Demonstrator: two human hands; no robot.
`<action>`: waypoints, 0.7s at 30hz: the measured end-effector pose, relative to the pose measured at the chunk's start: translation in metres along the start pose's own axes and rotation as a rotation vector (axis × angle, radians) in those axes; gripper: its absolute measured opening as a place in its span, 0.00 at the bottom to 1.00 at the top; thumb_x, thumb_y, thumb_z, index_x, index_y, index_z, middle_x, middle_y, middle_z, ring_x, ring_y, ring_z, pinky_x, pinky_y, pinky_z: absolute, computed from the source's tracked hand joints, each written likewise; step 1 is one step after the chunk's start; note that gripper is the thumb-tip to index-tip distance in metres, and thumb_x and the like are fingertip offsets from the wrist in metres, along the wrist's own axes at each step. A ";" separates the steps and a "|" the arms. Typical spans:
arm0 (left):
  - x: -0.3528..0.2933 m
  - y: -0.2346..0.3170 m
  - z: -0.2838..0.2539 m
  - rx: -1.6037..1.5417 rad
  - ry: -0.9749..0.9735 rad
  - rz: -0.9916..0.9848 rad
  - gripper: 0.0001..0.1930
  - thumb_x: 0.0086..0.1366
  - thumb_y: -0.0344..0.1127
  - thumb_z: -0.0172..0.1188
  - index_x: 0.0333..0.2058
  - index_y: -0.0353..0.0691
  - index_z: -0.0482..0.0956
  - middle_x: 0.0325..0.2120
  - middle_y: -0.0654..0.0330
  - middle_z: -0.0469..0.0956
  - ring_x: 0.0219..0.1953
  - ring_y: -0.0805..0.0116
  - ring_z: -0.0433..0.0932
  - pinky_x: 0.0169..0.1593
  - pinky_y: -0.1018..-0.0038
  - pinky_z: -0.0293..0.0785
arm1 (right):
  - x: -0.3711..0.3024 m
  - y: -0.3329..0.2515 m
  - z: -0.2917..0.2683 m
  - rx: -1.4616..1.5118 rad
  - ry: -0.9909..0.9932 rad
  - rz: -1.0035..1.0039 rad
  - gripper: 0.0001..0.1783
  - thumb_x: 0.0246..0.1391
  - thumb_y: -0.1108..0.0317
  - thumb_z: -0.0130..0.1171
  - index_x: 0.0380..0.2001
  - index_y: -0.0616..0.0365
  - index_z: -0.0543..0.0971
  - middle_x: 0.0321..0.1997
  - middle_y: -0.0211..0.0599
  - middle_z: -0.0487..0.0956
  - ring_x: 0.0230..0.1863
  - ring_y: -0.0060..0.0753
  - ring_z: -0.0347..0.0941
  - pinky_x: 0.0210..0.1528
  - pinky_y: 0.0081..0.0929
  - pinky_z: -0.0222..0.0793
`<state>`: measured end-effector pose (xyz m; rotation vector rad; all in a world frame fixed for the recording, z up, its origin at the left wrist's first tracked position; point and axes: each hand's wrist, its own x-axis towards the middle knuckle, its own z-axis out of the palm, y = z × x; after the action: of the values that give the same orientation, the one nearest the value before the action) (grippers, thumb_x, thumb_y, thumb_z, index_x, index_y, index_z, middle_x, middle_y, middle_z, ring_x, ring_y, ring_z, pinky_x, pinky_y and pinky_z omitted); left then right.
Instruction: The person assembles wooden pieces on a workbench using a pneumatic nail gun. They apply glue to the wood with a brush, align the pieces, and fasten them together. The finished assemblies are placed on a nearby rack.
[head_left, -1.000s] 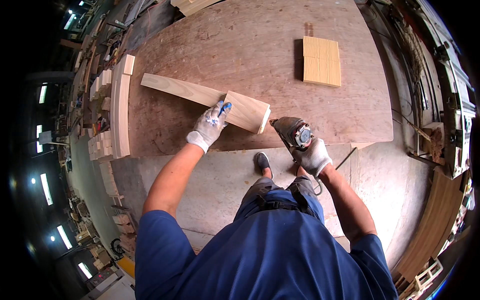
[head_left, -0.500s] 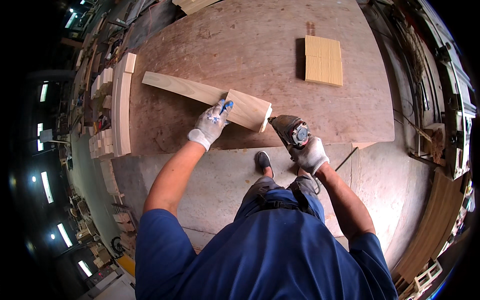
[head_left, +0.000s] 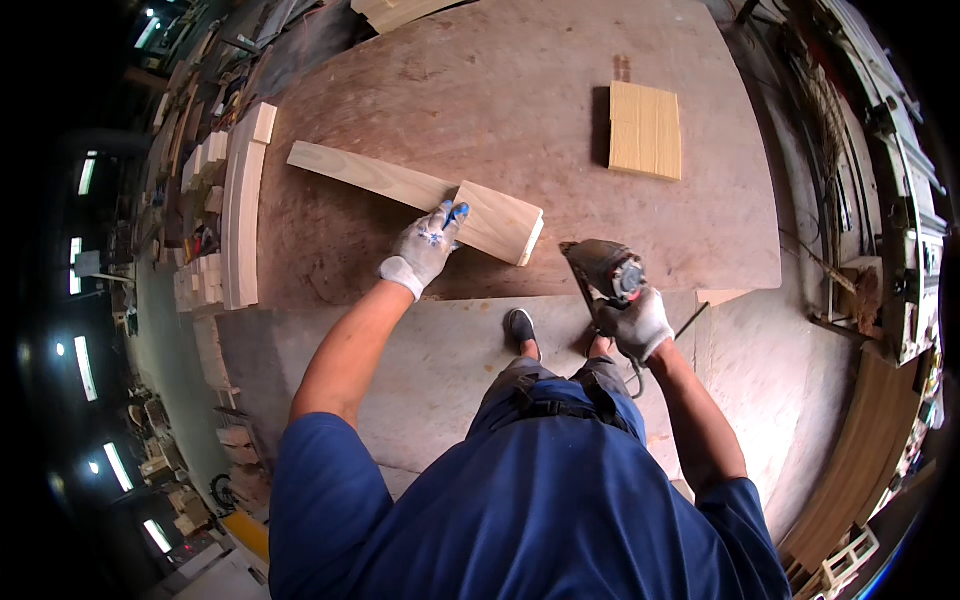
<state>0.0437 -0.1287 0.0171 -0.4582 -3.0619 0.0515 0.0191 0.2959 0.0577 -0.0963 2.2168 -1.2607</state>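
Drawn back to the right, the power tool (head_left: pixel 610 268) now stands apart from the end of the short board (head_left: pixel 500 222), which its nose almost met half a second ago; the right hand (head_left: pixel 638 322) has shifted with it. The short board and the left hand (head_left: pixel 424 248) have hardly moved.

Broad, brown and scuffed, the desk (head_left: pixel 450 100) has a bare concrete floor (head_left: pixel 450 345) along its near edge. Pale timber lengths (head_left: pixel 243 210) line its left edge, and a yellowish panel (head_left: pixel 645 130) lies toward the right edge, well back from the near one. Beyond the left edge, strip lights (head_left: pixel 87 370) shine in a dark workshop.

The short board sits close to the middle of the near edge, meeting a long narrow board (head_left: pixel 365 178) that slants toward the far left corner. Gloved, the left hand reaches over the near edge, its grip closed on the short board's left end; its underside is hidden. The right forearm angles inward, that hand's grip clamped around the power tool's handle near the desk's near edge.
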 end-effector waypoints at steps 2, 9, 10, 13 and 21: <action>-0.006 -0.009 0.014 -0.060 -0.100 -0.116 0.31 0.72 0.39 0.61 0.72 0.45 0.69 0.66 0.42 0.74 0.58 0.47 0.82 0.62 0.56 0.80 | -0.004 0.010 -0.013 -0.001 0.020 0.030 0.15 0.51 0.66 0.67 0.40 0.65 0.86 0.34 0.54 0.88 0.40 0.44 0.89 0.43 0.39 0.81; 0.003 -0.005 -0.009 0.056 -0.100 -0.023 0.27 0.78 0.31 0.46 0.74 0.49 0.67 0.66 0.43 0.75 0.57 0.46 0.83 0.60 0.56 0.82 | -0.003 0.026 -0.078 -0.406 0.162 0.136 0.21 0.52 0.61 0.69 0.48 0.59 0.85 0.45 0.57 0.88 0.51 0.58 0.86 0.53 0.46 0.80; 0.003 -0.002 -0.009 0.066 -0.071 -0.018 0.28 0.77 0.31 0.47 0.74 0.50 0.67 0.65 0.44 0.75 0.57 0.47 0.83 0.60 0.56 0.82 | -0.006 0.017 -0.084 -0.483 0.172 0.138 0.21 0.52 0.62 0.69 0.48 0.58 0.85 0.46 0.57 0.88 0.51 0.59 0.85 0.54 0.47 0.79; 0.001 0.005 -0.006 -0.167 0.080 -0.237 0.29 0.74 0.26 0.49 0.73 0.46 0.68 0.64 0.43 0.76 0.60 0.44 0.80 0.63 0.56 0.79 | 0.004 0.025 -0.098 -0.670 0.158 0.221 0.20 0.52 0.64 0.64 0.49 0.56 0.86 0.47 0.58 0.87 0.53 0.59 0.84 0.56 0.50 0.78; 0.023 0.109 0.027 -1.081 0.445 -1.174 0.23 0.69 0.48 0.70 0.45 0.29 0.81 0.45 0.39 0.86 0.46 0.43 0.87 0.51 0.54 0.80 | 0.022 0.029 -0.105 -0.807 0.099 0.233 0.18 0.51 0.64 0.63 0.44 0.58 0.88 0.43 0.60 0.87 0.49 0.59 0.86 0.52 0.50 0.81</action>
<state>0.0526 -0.0183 -0.0130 1.1562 -2.1542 -1.4530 -0.0474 0.3847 0.0642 -0.0807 2.5975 -0.2007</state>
